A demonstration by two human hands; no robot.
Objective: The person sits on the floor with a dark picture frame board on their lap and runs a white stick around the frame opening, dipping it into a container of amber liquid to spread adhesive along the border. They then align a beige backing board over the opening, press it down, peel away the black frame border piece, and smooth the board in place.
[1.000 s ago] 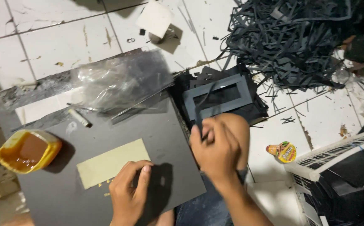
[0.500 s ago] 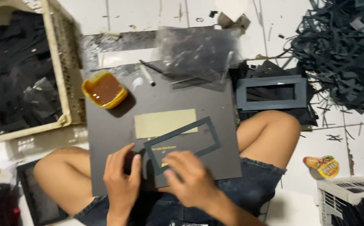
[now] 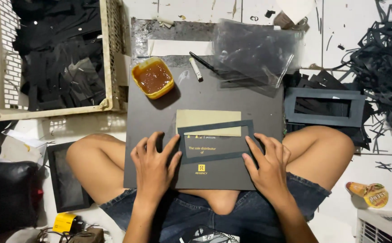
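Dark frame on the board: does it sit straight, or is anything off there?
The dark frame sits slightly askew, its right end higher than its left, across the tan sheet. The left hand and right hand press its ends. No glue spilled around the yellow tub.

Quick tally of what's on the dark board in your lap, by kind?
Black rectangular frames: 1, with the left hand and right hand on it
Tan card sheets: 1
Yellow tubs of brown glue: 1
White sticks: 1
Total: 4
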